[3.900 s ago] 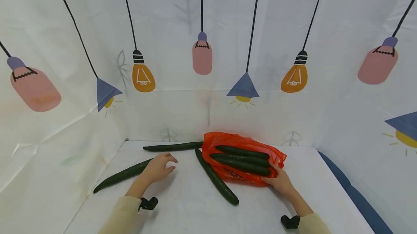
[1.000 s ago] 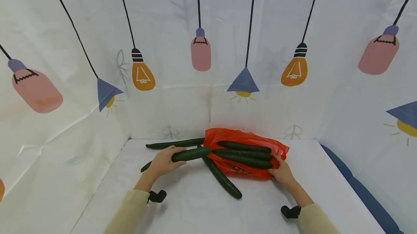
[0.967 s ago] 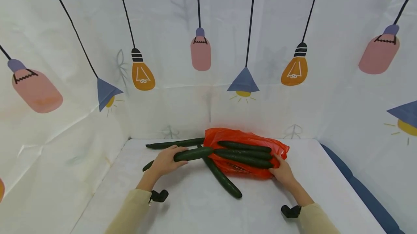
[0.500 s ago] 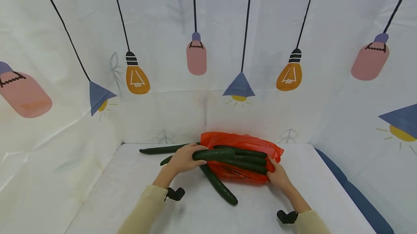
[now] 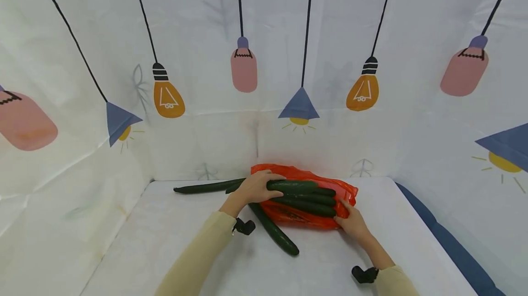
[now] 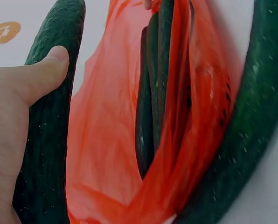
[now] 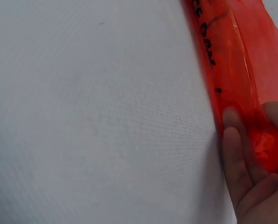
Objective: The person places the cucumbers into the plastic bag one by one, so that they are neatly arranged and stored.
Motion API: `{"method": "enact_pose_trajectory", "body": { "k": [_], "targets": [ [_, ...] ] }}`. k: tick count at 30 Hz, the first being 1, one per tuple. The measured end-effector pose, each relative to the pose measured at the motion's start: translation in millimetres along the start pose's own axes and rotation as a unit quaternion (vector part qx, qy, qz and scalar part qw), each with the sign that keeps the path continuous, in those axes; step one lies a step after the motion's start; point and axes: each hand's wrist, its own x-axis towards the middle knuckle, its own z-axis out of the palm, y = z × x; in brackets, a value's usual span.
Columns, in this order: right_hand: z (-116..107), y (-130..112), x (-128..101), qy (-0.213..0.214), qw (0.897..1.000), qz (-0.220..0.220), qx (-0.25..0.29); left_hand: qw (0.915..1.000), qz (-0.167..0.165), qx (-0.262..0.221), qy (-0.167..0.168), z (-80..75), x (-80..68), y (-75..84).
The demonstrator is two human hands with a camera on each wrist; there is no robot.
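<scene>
My left hand [image 5: 264, 184] grips a dark green cucumber [image 5: 294, 185] and holds it over the left part of an orange-red plastic bag [image 5: 288, 216]. In the left wrist view my thumb [image 6: 38, 79] lies along this cucumber [image 6: 48, 144] beside the bag [image 6: 108, 140]. Two more cucumbers [image 5: 307, 205] lie in the bag's folds [image 6: 150, 102]. My right hand [image 5: 346, 216] holds the bag's right end, and its fingers [image 7: 234, 154] lie against the red plastic [image 7: 237, 65].
One cucumber [image 5: 274, 234] lies slantwise on the white table [image 5: 165, 241] under the bag's left edge. Another cucumber [image 5: 204, 188] lies at the back left by the printed cloth wall [image 5: 255, 140]. A blue strip [image 5: 445, 241] runs along the right side.
My left hand took a cucumber from the table's left side and carried it right, over the bag. The right hand has stayed on the bag's right end.
</scene>
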Motion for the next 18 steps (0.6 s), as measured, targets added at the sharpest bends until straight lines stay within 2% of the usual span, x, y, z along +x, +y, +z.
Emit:
{"method": "enact_pose_trajectory", "body": {
  "k": [5, 12, 18],
  "targets": [
    [-2.0, 2.3, -0.2, -0.009, 1.0, 0.004, -0.003, 0.9998, 0.008, 0.0, -0.018, 3.7, 17.8, 7.9],
    [-4.5, 3.7, 2.0, -0.016, 1.0, 0.01, 0.003, 0.999, 0.005, -0.043, -0.005, 13.7, 36.0, 12.5],
    [-4.3, 5.5, 3.0, -0.024, 1.0, 0.015, 0.011, 0.9993, 0.02, -0.03, -0.008, 20.6, 49.3, 18.1]
  ]
}}
